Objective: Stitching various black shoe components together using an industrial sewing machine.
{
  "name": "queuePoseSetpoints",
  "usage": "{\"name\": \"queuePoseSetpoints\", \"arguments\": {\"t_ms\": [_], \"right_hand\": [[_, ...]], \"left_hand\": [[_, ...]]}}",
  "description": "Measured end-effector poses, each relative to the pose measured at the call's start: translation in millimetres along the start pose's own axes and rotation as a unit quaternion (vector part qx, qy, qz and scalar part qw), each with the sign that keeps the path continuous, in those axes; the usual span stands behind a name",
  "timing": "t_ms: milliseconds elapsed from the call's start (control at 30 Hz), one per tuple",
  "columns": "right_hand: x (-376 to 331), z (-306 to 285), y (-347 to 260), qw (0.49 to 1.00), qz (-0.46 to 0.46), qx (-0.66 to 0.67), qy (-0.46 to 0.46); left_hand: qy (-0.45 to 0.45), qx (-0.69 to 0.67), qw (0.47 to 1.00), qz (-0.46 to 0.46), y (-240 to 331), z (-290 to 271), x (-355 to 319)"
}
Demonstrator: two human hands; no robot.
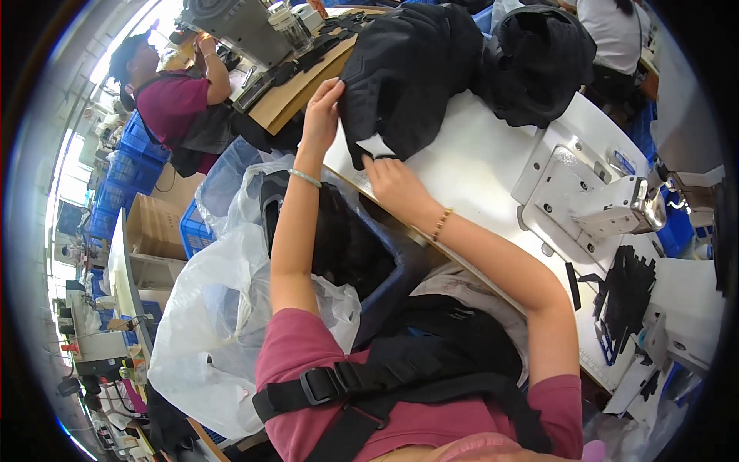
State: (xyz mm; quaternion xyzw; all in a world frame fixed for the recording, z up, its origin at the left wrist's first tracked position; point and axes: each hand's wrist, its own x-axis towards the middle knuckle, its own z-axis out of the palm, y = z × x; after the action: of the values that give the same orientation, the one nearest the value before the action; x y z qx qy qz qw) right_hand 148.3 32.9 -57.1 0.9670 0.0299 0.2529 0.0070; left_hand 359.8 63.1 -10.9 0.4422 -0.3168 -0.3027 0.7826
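Observation:
A bulky black fabric bag (416, 69) lies at the far left end of the white worktable (477, 169), partly over the table's edge. My left hand (322, 115) grips its left side, thumb and fingers closed on the fabric. Lower down, my right hand (396, 185) pinches the bag's near corner, its fingers curled. Just above those fingers, a white patch (375, 145) shows between folds of the bag; whether it is a label or the table through a gap I cannot tell. Beside it on the right sits a second black bag (539, 65).
A sewing machine (600, 208) stands on the table's right, with black strips (627, 292) near it. Under my left arm, a clear plastic sack (223, 323) surrounds dark goods. A co-worker (173, 108) works at upper left, another person (612, 35) at upper right. Blue crates (127, 177) stand left.

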Motion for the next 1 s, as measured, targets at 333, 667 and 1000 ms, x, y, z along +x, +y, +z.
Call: {"name": "queuePoseSetpoints", "arguments": {"t_ms": [333, 667, 1000], "right_hand": [[43, 42, 47, 0.981, 0.144, 0.024, 0.130], [-54, -29, 24, 0.998, -0.017, 0.000, 0.063], [-159, -128, 23, 0.993, 0.112, 0.039, -0.011]], "left_hand": [[0.075, 0.236, 0.966, 0.077, -39, 6, 92], [-0.133, 0.453, 0.711, 0.522, 28, 263, 57], [-0.081, 0.768, 0.459, 0.439, -39, 353, 73]]}}
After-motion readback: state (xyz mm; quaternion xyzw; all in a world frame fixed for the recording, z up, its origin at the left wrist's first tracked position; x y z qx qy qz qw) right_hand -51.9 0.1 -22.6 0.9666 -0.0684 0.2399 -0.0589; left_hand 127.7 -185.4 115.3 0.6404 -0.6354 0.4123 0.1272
